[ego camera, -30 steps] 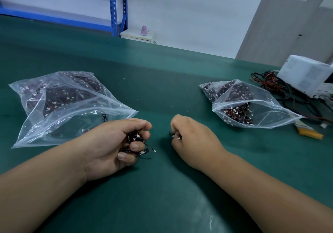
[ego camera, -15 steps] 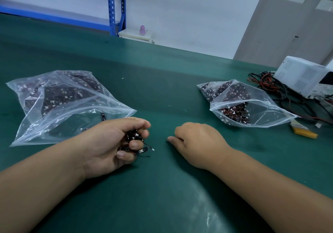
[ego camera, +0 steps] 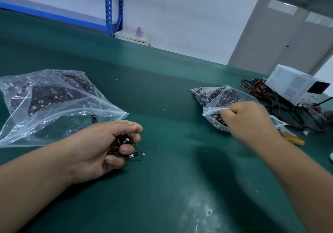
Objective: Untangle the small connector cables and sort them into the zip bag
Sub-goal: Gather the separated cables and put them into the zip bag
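My left hand (ego camera: 100, 148) is resting on its outer edge on the green table (ego camera: 171, 178), forearm lying in from the lower left; the fingers are curling inward and gripping a small tangle of connector cables (ego camera: 124, 141) against the palm, thumb lying across the top; one thin lead with a white plug is poking out past my fingertips onto the mat.

My right hand (ego camera: 248, 121) is hanging at the mouth of the right zip bag (ego camera: 212, 97), arm stretching across from the lower right, back of the hand facing me; the fingers are bunching into a loose fist right at the bag's rim (the hand is blurred, so I cannot tell whether it is pinching a cable, the plastic edge, or nothing).

That bag is lying partly filled with dark cables and white plugs; a larger zip bag (ego camera: 54, 106), also holding cables, is lying open just beyond my left hand.

Further right, loose red and black wires (ego camera: 281, 105) are lying beside a white box (ego camera: 292, 85).
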### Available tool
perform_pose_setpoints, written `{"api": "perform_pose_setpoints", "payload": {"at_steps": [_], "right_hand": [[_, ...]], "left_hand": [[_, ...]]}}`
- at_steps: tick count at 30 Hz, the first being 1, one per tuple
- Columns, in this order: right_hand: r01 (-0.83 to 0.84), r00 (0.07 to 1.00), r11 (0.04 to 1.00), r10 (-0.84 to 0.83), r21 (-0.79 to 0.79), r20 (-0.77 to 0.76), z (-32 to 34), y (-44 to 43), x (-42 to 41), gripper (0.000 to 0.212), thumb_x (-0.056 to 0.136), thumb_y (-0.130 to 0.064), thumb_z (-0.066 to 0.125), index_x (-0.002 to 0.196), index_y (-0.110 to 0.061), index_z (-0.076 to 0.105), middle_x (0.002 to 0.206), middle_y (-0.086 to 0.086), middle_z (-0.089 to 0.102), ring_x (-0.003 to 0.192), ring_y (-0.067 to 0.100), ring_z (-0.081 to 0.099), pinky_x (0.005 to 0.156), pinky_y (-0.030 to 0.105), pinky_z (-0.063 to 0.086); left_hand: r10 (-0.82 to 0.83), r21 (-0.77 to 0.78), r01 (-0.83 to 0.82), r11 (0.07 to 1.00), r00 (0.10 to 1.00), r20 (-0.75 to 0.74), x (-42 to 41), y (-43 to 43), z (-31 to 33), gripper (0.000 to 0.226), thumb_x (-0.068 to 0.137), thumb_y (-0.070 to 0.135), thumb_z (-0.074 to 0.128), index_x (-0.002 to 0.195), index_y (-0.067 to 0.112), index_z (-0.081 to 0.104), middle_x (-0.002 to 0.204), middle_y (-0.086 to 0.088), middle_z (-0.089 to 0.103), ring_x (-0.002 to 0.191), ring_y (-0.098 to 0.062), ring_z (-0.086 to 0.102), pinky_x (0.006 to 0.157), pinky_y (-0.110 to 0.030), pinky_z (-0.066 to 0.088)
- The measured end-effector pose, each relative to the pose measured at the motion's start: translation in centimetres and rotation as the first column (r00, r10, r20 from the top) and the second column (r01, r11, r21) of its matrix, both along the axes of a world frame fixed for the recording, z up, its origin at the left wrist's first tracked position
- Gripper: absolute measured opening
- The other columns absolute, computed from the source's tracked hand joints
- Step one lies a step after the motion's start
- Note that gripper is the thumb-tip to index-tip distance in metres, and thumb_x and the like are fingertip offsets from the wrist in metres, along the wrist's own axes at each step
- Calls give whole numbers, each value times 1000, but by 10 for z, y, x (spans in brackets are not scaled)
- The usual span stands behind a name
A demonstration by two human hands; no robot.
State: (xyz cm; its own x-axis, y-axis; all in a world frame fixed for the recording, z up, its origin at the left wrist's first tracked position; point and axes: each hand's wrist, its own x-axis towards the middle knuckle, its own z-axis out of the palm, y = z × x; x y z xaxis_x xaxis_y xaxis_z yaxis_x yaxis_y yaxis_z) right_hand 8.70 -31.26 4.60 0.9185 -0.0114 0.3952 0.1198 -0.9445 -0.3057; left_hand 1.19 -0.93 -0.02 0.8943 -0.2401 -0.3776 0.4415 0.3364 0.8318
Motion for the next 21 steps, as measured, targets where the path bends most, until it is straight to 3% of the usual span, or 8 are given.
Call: {"api": "perform_pose_setpoints", "payload": {"at_steps": [2, 4, 7, 9, 11, 13, 17, 21], "right_hand": [[78, 997, 965, -80, -249, 3, 2, -17, 13, 38, 88, -27, 51, 54, -11, 43, 48, -3, 43, 47, 16, 37, 45, 24, 24], [137, 990, 918, -131, -372, 43, 1, -24, 25, 37, 93, -32, 48, 61, -13, 49, 57, -2, 48, 52, 18, 43, 48, 24, 28], [151, 989, 930, -144, -336, 45, -3, -18, 41, 34, 94, -32, 45, 68, -13, 54, 62, 0, 50, 60, 23, 49, 51, 26, 32], [98, 994, 938, -111, -333, -20, -3, -11, 50, 24, 93, -21, 49, 73, -11, 59, 66, -1, 53, 66, 23, 54, 55, 25, 42], [84, 981, 949, -132, -303, -142, -2, -1, 60, 16, 90, -9, 55, 93, -13, 71, 86, -2, 65, 85, 21, 65, 70, 24, 54], [95, 968, 960, -150, -263, -200, -5, 0, 67, 22, 92, -12, 57, 106, -17, 73, 104, -1, 70, 100, 21, 66, 80, 26, 55], [45, 976, 997, -56, -56, -210, 1, -4, 70, 27, 93, -33, 54, 73, -23, 67, 97, 0, 71, 90, 23, 61, 73, 32, 47], [-38, 953, 987, -11, -156, -303, 20, -3, 56, 28, 98, -28, 53, 88, -13, 74, 97, 6, 70, 87, 21, 58, 69, 30, 43]], "left_hand": [[-3, -1, 3, 1000, 1000, -3, 0, 0, 0, 12, 70, 18, 70, 81, 16, 67, 72, -2, 56, 47, -10, 35, 34, -13, 19], [5, 0, -5, 1000, 1000, -10, 0, 0, 0, 11, 76, 12, 64, 87, 15, 64, 71, -3, 56, 46, -10, 35, 34, -13, 19], [19, 6, -19, 1000, 1000, -13, 1, 1, -2, 23, 80, 0, 49, 97, 11, 59, 70, -4, 55, 46, -11, 35, 34, -13, 19], [16, 3, -16, 1000, 1000, -6, 1, 1, -2, 28, 75, -2, 47, 98, 10, 58, 70, -5, 55, 46, -11, 34, 34, -13, 19], [12, 0, -12, 1000, 1000, -2, 1, 1, -2, 30, 72, -2, 47, 98, 9, 58, 70, -5, 55, 46, -11, 34, 34, -13, 19], [11, -5, -11, 1000, 1000, -7, 2, 1, -3, 30, 73, -3, 46, 98, 9, 58, 70, -5, 55, 46, -11, 34, 34, -13, 19], [16, -15, -16, 1000, 1000, -9, 3, 2, -5, 27, 81, -4, 43, 99, 9, 58, 71, -5, 56, 45, -12, 36, 34, -13, 21], [16, 2, -16, 1000, 1000, 19, 2, 1, -5, 34, 76, -9, 40, 98, 7, 60, 72, -6, 59, 46, -12, 38, 34, -14, 20]]}}
